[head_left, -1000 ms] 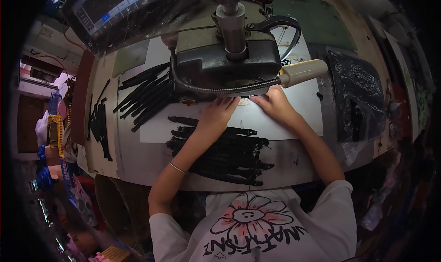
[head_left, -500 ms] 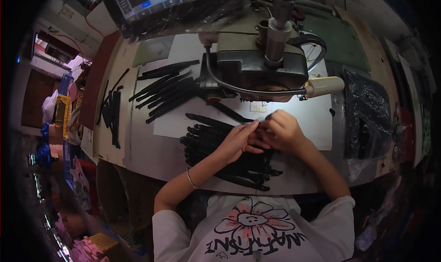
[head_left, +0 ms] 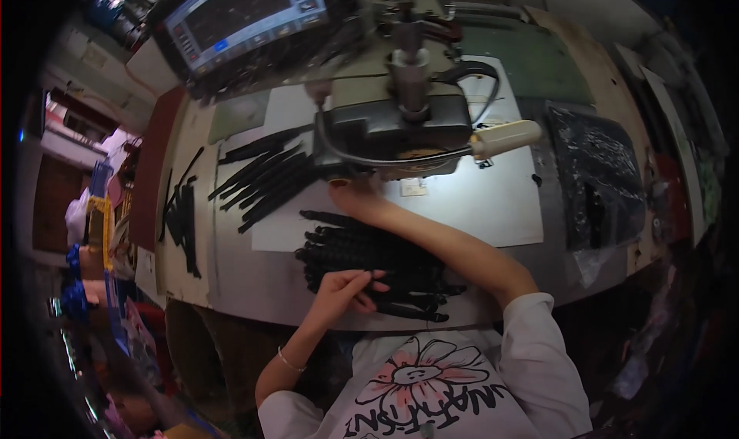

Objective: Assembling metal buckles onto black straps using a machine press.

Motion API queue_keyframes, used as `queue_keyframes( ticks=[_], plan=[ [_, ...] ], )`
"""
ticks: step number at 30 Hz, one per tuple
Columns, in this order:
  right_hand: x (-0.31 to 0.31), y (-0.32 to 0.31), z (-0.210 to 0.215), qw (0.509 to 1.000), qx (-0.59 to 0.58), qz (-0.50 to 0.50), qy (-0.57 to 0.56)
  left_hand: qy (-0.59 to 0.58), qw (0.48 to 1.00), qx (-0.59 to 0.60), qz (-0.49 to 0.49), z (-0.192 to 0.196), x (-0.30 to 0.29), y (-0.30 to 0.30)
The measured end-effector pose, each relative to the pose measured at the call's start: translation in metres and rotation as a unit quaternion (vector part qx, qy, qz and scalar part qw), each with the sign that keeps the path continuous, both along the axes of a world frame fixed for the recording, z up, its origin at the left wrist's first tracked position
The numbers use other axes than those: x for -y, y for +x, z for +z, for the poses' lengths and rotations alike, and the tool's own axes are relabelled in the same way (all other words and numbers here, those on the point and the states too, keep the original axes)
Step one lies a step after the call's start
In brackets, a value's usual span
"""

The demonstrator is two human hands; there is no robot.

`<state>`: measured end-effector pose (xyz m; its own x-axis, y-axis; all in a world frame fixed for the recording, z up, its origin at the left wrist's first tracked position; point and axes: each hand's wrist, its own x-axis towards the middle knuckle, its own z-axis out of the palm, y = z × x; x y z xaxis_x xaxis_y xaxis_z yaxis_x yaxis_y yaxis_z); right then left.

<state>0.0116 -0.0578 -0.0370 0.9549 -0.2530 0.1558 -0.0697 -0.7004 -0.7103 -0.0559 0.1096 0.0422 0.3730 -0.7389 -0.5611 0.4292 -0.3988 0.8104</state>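
My left hand (head_left: pixel 348 291) is at the near left of a pile of black fabric-like strips (head_left: pixel 362 246). Its thumb and fingers are closed together over a black strip in that pile. The right forearm crosses above the pile. My right hand (head_left: pixel 360 199) reaches left beneath the machine head (head_left: pixel 396 127), close to the ends of a fan of flat black strips (head_left: pixel 269 173). Motion blur smears its fingers, and the machine partly hides them, so I cannot make out what they hold.
A monitor under clear plastic (head_left: pixel 246 23) stands at the back left. White sheeting (head_left: pixel 500 208) covers the lit work surface. Farther left lie more black strips (head_left: pixel 183 227). On the right is a plastic bag with dark contents (head_left: pixel 596 181). A pale-handled lamp (head_left: pixel 508 139) juts right from the machine.
The two hands, together in front of the machine before, are now apart. My right hand has moved left under the machine head; my left hand has come down toward me onto the pile.
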Motion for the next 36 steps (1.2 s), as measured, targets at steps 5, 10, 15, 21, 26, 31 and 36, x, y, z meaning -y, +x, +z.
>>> queue_keyframes(
  ticks=[5, 10, 15, 21, 26, 31, 36],
  plan=[
    [-0.002, -0.061, 0.035, 0.975, 0.086, 0.013, 0.204, 0.031, 0.981, 0.139, 0.129, -0.006, -0.071, 0.029],
    [0.028, -0.139, 0.063, 0.964, 0.135, -0.036, 0.226, 0.006, 0.936, 0.317, 0.154, 0.011, -0.077, 0.075],
    [0.071, -0.171, 0.048, 0.978, 0.141, -0.148, 0.034, 0.019, 0.866, 0.496, 0.065, -0.006, 0.008, 0.112],
    [0.125, -0.216, 0.043, 0.97, 0.125, -0.196, -0.07, 0.103, 0.784, 0.611, -0.04, -0.024, 0.042, 0.117],
    [0.19, -0.261, 0.045, 0.941, 0.064, -0.317, -0.101, 0.091, 0.632, 0.77, 0.014, -0.014, 0.048, 0.09],
    [0.206, -0.26, 0.048, 0.974, 0.046, -0.222, -0.028, 0.02, 0.748, 0.661, -0.054, 0.003, 0.073, 0.052],
    [0.192, -0.246, 0.071, 0.987, 0.018, -0.156, 0.032, -0.116, 0.79, 0.595, -0.094, 0.014, 0.114, 0.014]
  ],
)
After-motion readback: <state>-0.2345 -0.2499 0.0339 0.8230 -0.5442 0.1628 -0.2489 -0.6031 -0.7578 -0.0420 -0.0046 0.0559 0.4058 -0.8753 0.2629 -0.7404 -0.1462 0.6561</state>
